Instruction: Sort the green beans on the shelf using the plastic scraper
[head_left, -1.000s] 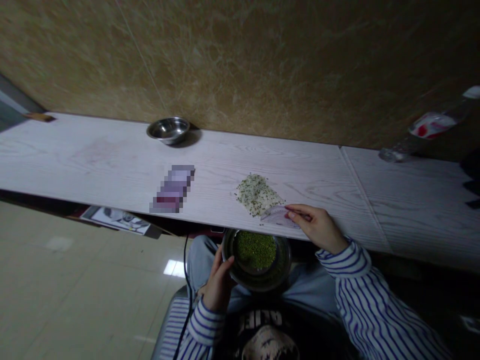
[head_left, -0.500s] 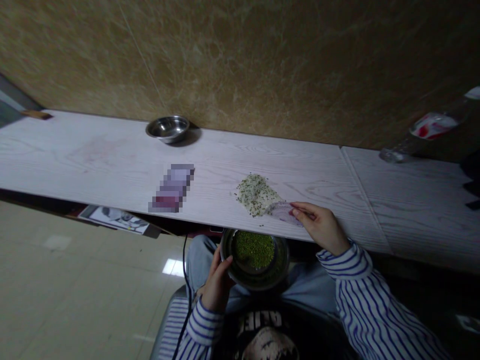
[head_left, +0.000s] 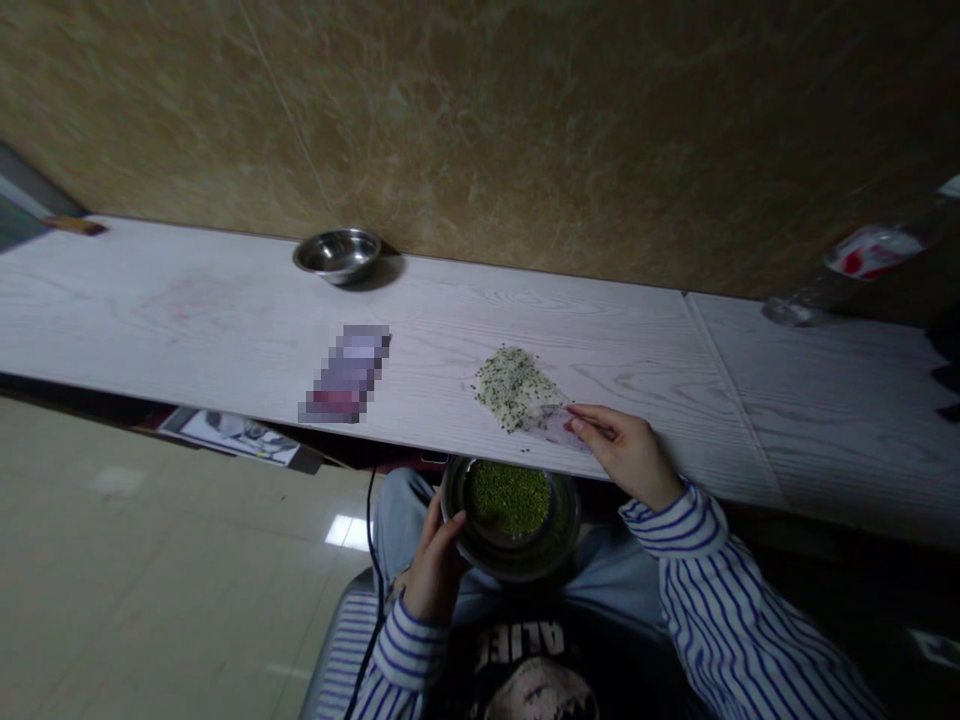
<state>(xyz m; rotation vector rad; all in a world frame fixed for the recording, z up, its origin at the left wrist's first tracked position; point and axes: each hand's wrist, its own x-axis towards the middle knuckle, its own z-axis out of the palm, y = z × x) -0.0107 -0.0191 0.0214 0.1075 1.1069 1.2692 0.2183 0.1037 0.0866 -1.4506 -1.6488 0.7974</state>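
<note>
At the front edge of the bench (head_left: pixel 420 400), the right hand (head_left: pixel 634 450) has its grip closed on a clear plastic piece (head_left: pixel 556 427), pinched between thumb and fingers. The far end of the plastic piece touches the near right side of a pile (head_left: pixel 514 385) of white grains mixed with green beans, which lies loose on the bench. A few stray bits lie around the pile.

Below that edge, over the person's lap, the left hand (head_left: pixel 439 560) grips the large bowl (head_left: pixel 568 540) by its left side, thumb on the rim. Green beans (head_left: pixel 512 495) lie inside the large bowl.

Against the wall (head_left: pixel 480 130), left of the pile, a small bowl (head_left: pixel 337 258) of shiny metal sits upright on the bench. Nearer the front edge is a blurred-out flat item (head_left: pixel 347 375), too pixelated to make out. Well to the right, near the wall, a clear bottle (head_left: pixel 874 252) with a red and white label stands on the bench.
</note>
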